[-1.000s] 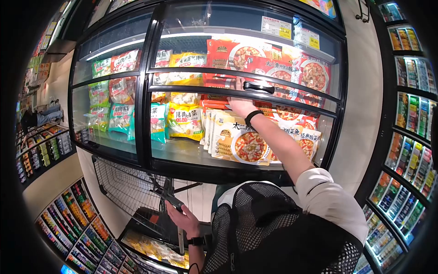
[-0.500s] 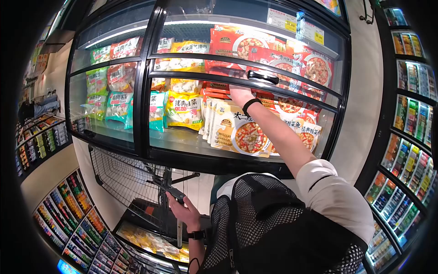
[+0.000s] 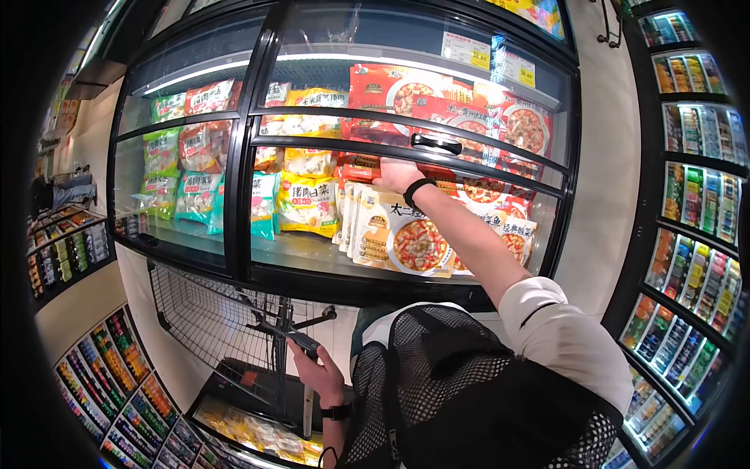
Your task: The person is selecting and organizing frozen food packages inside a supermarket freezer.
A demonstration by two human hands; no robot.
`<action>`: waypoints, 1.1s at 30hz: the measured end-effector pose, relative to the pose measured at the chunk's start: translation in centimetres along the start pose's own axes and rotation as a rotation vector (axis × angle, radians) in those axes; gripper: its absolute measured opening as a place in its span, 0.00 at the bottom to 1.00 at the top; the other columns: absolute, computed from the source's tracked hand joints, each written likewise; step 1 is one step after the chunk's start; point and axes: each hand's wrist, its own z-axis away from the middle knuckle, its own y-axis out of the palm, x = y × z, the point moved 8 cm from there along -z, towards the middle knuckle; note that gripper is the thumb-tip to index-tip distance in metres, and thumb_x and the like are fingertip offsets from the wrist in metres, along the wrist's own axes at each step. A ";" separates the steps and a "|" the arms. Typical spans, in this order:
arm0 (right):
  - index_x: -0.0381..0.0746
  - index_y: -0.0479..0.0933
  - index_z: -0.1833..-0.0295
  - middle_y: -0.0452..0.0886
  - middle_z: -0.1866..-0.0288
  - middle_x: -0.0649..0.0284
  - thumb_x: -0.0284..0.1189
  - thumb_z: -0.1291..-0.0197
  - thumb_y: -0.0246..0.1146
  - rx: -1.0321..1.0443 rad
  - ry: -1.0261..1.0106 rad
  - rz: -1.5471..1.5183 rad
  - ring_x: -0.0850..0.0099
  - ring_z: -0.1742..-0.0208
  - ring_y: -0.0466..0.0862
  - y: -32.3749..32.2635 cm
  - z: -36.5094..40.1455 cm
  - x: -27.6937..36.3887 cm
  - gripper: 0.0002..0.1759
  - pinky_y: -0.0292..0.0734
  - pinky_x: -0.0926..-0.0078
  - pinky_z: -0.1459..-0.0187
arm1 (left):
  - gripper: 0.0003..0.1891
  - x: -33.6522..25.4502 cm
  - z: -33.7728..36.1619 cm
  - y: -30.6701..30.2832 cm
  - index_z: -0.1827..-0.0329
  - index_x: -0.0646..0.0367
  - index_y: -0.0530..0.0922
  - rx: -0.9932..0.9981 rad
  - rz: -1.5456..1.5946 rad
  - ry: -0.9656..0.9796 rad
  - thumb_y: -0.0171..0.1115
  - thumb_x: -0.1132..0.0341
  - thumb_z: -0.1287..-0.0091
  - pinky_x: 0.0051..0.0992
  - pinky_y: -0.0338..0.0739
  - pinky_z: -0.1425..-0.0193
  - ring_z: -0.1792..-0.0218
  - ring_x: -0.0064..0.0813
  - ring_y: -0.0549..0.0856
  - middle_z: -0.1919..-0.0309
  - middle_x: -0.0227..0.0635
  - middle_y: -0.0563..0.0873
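My right hand (image 3: 400,175), with a black band at the wrist, reaches through the open part of a glass-doored freezer (image 3: 359,291). It rests at the top of red food packs (image 3: 361,166), just behind a row of cream packs (image 3: 414,234) picturing a bowl of food. Its fingertips are mostly hidden by the hand and the door frame; I cannot tell whether they grip a pack. Low in the view, my left hand (image 3: 320,374) is closed around the dark handle (image 3: 306,344) of a wire shopping cart (image 3: 207,313).
Yellow (image 3: 307,205) and teal (image 3: 199,199) bags of dumplings stand left of the packs. A sliding glass door with a black handle (image 3: 436,144) crosses above my right hand. Lit shelves (image 3: 695,195) line the right side. A black mesh backpack (image 3: 469,383) covers my front.
My right hand has drawn back toward me from under the glass door, onto the front of the red packs. My left hand stays on the cart handle. The view has shifted slightly.
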 end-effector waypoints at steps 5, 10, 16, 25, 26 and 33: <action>0.35 0.78 0.28 0.73 0.21 0.39 0.51 0.30 0.68 -0.042 -0.122 -0.213 0.45 0.21 0.74 -1.9 6.0 4.3 0.36 0.71 0.49 0.23 | 0.41 -0.5 -0.4 -0.4 0.13 0.72 0.57 0.079 0.120 -0.022 0.63 0.58 0.21 0.44 0.83 0.36 0.41 0.58 0.88 0.36 0.65 0.84; 0.36 0.79 0.30 0.78 0.27 0.45 0.42 0.31 0.70 -0.556 -0.262 -0.293 0.45 0.26 0.76 -11.5 13.8 5.5 0.30 0.72 0.48 0.24 | 0.43 0.7 -0.3 -0.5 0.11 0.68 0.54 0.196 0.283 -0.089 0.66 0.61 0.23 0.41 0.83 0.37 0.39 0.56 0.89 0.36 0.63 0.85; 0.36 0.75 0.28 0.79 0.29 0.47 0.41 0.36 0.73 -0.679 0.020 0.089 0.47 0.26 0.76 -12.8 12.7 -1.2 0.35 0.68 0.47 0.27 | 0.46 0.0 -0.5 -1.7 0.10 0.67 0.51 0.324 0.267 -0.075 0.67 0.59 0.23 0.46 0.84 0.46 0.53 0.54 0.92 0.54 0.55 0.92; 0.37 0.78 0.35 0.81 0.42 0.48 0.43 0.41 0.76 -0.567 0.083 0.080 0.47 0.39 0.82 -12.0 11.0 -2.8 0.33 0.81 0.46 0.39 | 0.33 8.7 6.8 -5.1 0.22 0.63 0.75 0.077 0.261 0.010 0.73 0.60 0.28 0.43 0.81 0.36 0.41 0.51 0.86 0.43 0.50 0.88; 0.37 0.77 0.34 0.81 0.40 0.46 0.44 0.40 0.75 -0.521 0.091 0.067 0.45 0.37 0.81 -12.0 10.9 -3.0 0.34 0.83 0.45 0.39 | 0.33 10.5 7.9 -5.7 0.23 0.63 0.76 0.056 0.215 -0.010 0.73 0.60 0.28 0.43 0.81 0.36 0.41 0.51 0.86 0.43 0.49 0.88; 0.32 0.74 0.29 0.79 0.34 0.41 0.46 0.42 0.73 -0.491 0.131 0.133 0.42 0.34 0.80 -10.3 12.2 -1.1 0.41 0.79 0.46 0.33 | 0.37 20.8 15.4 -7.6 0.27 0.64 0.80 0.122 0.079 -0.089 0.78 0.49 0.33 0.45 0.82 0.37 0.43 0.49 0.86 0.44 0.49 0.89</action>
